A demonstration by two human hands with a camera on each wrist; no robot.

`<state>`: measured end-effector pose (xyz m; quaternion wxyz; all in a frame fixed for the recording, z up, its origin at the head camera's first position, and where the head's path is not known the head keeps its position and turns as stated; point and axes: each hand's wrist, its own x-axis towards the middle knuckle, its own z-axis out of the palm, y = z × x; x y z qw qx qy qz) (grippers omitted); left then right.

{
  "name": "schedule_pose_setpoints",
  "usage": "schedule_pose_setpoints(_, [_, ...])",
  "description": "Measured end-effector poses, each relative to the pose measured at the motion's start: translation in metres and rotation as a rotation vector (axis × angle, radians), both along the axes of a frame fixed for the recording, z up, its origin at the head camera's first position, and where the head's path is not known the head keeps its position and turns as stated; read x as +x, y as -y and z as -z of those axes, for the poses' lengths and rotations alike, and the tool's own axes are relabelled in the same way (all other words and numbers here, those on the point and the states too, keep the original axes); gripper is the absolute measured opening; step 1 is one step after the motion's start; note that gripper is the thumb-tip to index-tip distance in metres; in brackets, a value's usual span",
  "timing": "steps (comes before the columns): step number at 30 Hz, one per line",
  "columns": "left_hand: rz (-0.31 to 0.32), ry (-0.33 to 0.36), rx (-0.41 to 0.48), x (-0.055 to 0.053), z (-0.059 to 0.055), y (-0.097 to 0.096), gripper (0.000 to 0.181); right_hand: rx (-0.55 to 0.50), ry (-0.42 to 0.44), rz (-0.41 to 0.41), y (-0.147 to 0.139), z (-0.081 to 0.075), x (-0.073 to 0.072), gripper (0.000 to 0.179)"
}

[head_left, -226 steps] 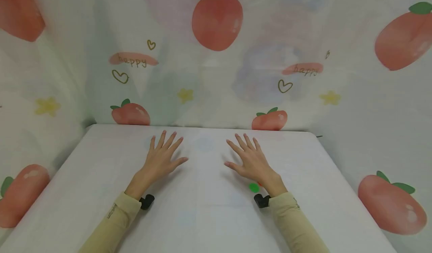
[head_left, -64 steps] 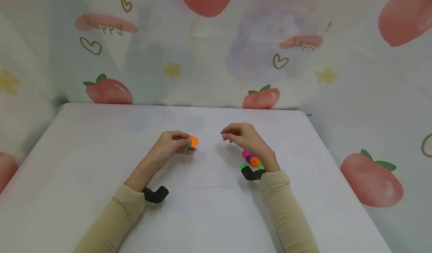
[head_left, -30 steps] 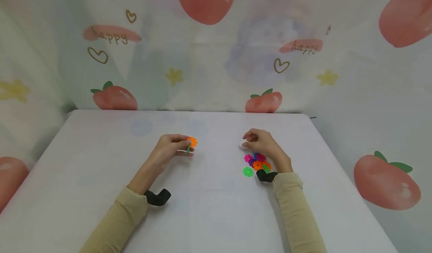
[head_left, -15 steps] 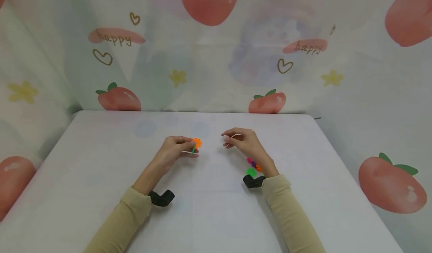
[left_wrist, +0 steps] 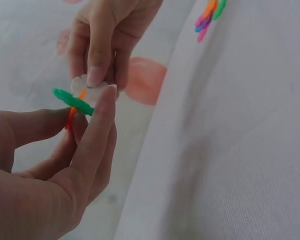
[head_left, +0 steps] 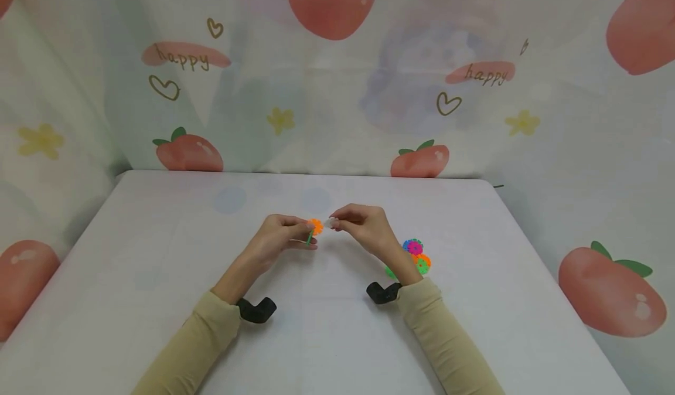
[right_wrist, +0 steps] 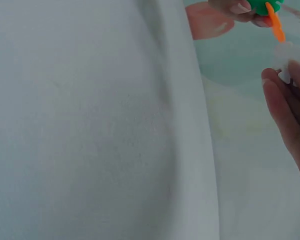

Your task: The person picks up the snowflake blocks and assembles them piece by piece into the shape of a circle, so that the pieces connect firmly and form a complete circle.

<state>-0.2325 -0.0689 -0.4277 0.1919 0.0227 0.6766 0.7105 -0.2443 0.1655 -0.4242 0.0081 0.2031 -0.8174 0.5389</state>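
My left hand (head_left: 276, 239) pinches two snowflake building discs that are slotted together, one orange (head_left: 317, 226) and one green (head_left: 309, 238). In the left wrist view the green disc (left_wrist: 65, 96) crosses the orange disc (left_wrist: 70, 118) at an angle. My right hand (head_left: 366, 225) pinches a white snowflake disc (head_left: 330, 222) between thumb and fingers. The white disc's rim is right at the orange disc's edge, both raised above the table. The right wrist view has the orange disc (right_wrist: 276, 25) pointing toward the white disc (right_wrist: 288, 55).
Several loose discs, among them a magenta one (head_left: 415, 247) and a green one (head_left: 422, 265), lie in a small pile on the white table (head_left: 316, 342), partly hidden behind my right forearm. A fruit-patterned cloth (head_left: 321, 90) hangs around the table's back and sides.
My right hand picked up the white disc beside the pile and has moved left with it to the orange disc. My left hand keeps its hold on the joined discs, almost in place.
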Motion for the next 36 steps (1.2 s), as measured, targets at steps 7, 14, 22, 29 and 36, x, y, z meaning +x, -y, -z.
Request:
schedule_pose_setpoints(7, [0.002,0.023,-0.018,0.0023,-0.0041,-0.0013,0.032,-0.019,-0.018,-0.026,0.0021,0.0042,-0.0003,0.008])
schedule_pose_setpoints(14, [0.014,0.02,-0.039,0.0037,-0.007,-0.0019,0.032,-0.096,0.04,-0.031,0.0007,0.0055,0.0005,0.009])
schedule_pose_setpoints(22, [0.014,0.007,-0.035,0.0037,-0.0052,-0.0011,0.027,-0.064,-0.026,-0.058,0.0063,0.0034,0.0009,0.01])
schedule_pose_setpoints(29, [0.004,0.026,-0.048,0.0033,-0.0022,-0.0034,0.022,-0.095,0.024,-0.093,0.0078,0.0036,0.0009,0.008])
schedule_pose_setpoints(36, [0.117,0.016,-0.021,0.0033,-0.0054,0.0016,0.027,-0.052,0.039,-0.116,0.0067,0.0023,-0.0034,0.01])
